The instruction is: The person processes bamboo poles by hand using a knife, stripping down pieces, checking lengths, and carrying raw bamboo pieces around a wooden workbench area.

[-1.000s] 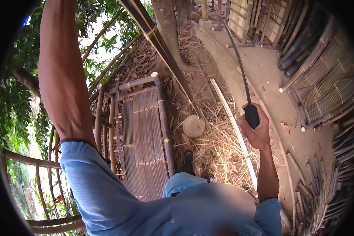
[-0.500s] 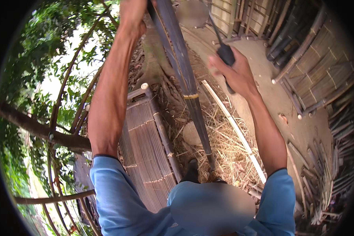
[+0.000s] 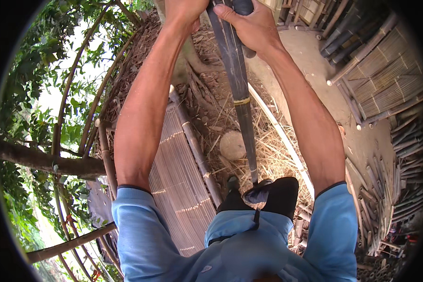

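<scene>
- Both arms are up: the left hand [image 3: 183, 11] closes round the top of the long dark split bamboo pole [image 3: 239, 94], holding it upright.
- The right hand [image 3: 254, 28] is wrapped tight on a dark tool handle [image 3: 243, 6] pressed against the pole's upper end.
- The pole's foot sits by the dark shoe [image 3: 272, 195] on the straw-littered ground [image 3: 268, 155], beside the woven bamboo slat panel [image 3: 178, 178], which braces it against slipping.

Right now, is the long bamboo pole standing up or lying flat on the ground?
Standing up. The dark bamboo pole rises from the straw-covered ground by the person's feet, with the left hand and right hand gripping near its top.
</scene>
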The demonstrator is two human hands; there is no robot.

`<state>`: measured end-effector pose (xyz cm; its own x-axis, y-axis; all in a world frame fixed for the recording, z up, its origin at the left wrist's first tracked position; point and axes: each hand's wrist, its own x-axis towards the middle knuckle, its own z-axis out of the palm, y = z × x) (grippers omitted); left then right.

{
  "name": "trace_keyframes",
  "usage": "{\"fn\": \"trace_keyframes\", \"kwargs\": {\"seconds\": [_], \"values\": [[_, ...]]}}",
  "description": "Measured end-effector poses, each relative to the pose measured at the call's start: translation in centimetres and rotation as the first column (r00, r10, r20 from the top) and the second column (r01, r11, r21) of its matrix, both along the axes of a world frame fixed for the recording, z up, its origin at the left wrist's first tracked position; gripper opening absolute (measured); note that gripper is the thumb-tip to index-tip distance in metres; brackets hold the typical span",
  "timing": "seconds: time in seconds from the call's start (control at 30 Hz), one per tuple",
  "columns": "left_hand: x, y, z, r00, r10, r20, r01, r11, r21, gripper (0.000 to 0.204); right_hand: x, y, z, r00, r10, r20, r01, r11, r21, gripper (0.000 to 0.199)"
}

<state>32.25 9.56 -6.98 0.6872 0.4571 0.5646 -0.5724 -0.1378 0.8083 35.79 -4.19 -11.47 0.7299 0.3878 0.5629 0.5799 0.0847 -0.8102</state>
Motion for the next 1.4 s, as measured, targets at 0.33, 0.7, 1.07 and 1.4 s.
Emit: {"fn": "trace_keyframes", "kwargs": {"seconds": [0.33, 0.7, 1.07, 1.4], "values": [[-1.1, 0.2, -0.4, 0.982, 0.16, 0.102, -0.16, 0.987, -0.016, 0.039, -0.7, 2.6, -1.7, 0.987, 0.16, 0.03, -0.163, 0.973, 0.166, 0.023], [-5.1, -1.9, -2.1, 0.869, -0.172, 0.463, 0.333, 0.896, -0.294, 0.033, -1.8, -1.4, -2.2, 0.913, 0.377, -0.157, -0.34, 0.915, 0.218, 0.037], [-16.6, 7.5, -4.5, 0.877, 0.359, 0.32, -0.283, 0.923, -0.259, 0.034, 2.6, -12.3, -3.2, 0.99, -0.109, -0.093, 0.127, 0.967, 0.222, 0.04], [-4.7, -3.3, 0.9, 0.998, -0.053, 0.039, 0.056, 0.995, -0.083, 0.039, -3.6, -3.1, 0.8, 0.982, 0.064, 0.179, -0.061, 0.998, -0.027, 0.054]]}}
